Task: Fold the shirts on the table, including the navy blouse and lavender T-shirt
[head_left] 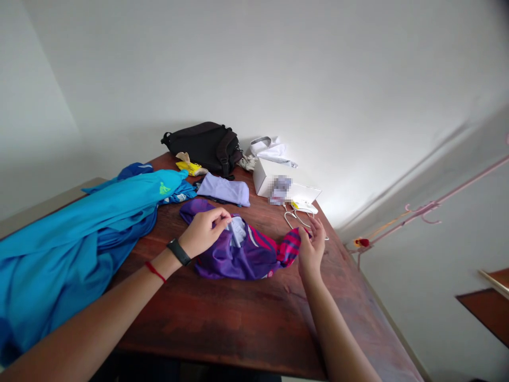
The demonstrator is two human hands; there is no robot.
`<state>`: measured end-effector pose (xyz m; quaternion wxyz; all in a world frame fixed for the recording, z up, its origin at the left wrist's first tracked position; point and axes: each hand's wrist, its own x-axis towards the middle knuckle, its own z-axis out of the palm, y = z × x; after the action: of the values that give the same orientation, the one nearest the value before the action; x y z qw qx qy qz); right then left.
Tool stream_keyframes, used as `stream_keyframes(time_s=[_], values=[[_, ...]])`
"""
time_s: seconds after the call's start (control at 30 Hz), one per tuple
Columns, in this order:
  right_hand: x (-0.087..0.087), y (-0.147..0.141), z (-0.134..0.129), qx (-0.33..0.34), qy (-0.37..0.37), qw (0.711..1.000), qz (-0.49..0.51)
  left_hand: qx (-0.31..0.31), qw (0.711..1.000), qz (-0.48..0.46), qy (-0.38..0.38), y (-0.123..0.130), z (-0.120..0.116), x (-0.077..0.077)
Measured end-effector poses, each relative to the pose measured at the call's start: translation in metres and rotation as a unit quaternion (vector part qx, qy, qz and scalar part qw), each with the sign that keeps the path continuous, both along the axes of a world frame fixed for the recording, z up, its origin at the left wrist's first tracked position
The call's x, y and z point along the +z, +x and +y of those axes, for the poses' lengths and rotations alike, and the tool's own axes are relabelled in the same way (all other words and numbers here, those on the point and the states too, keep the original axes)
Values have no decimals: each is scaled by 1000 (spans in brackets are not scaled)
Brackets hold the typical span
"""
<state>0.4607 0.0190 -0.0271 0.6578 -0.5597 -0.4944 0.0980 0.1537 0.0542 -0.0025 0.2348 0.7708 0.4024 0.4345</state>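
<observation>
A purple sports shirt (230,261) lies bunched on the table in the middle of the head view, its whitish inner side (238,231) showing at an opening. My left hand (204,232) is closed in a pinch at the edge of that opening, with a dark band and a red string on the wrist. At the shirt's right end, my right hand (312,248) pinches the pink-and-dark striped sleeve (289,248) between thumb and fingers. Some of its fingers extend upward. The exact grip points are partly hidden by the fingers.
Bright blue clothes (91,225) cover the left of the wooden table (222,318). Behind the shirt lie a folded lavender cloth (223,189), a yellow packet (192,168) and a black backpack (202,146). A white box (264,178) and white cable (292,215) sit back right. A pink rack (421,211) stands right.
</observation>
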Motion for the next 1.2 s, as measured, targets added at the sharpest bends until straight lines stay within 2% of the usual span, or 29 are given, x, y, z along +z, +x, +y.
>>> stream_keyframes(time_s=[0.1, 0.27, 0.37, 0.47, 0.53, 0.63, 0.77, 0.87, 0.93, 1.0, 1.1, 1.2], values=[[1, -12, -5, 6, 2, 992, -125, -32, 997, -65, 0, 3, -6, 7], [-5, -38, -14, 197, -77, 957, -197, -172, 981, -68, -54, 7, -20, 8], [-10, -45, -20, 308, -125, 914, -231, -235, 966, -68, -89, 11, -27, 5], [-14, -49, -24, 376, -158, 873, -267, -267, 954, -84, -108, 14, -35, 5], [-16, -52, -25, 388, -157, 863, -283, -279, 947, -102, -125, 15, -39, 7], [-22, -55, -25, 365, -147, 872, -291, -311, 927, -129, -167, 14, -46, 14], [-27, -59, -25, 342, -151, 885, -276, -375, 879, -160, -247, 10, -51, 20], [-25, -62, -26, 354, -160, 886, -252, -414, 834, -184, -315, 8, -50, 16], [-19, -64, -28, 365, -160, 884, -245, -417, 813, -222, -340, 7, -48, 11], [-11, -65, -29, 391, -155, 875, -241, -380, 815, -279, -337, 7, -44, 7], [-2, -69, -31, 436, -149, 866, -194, -278, 844, -344, -304, 9, -41, 8], [1, -80, -38, 462, -128, 870, -111, -199, 893, -315, -251, 16, -41, 9]])
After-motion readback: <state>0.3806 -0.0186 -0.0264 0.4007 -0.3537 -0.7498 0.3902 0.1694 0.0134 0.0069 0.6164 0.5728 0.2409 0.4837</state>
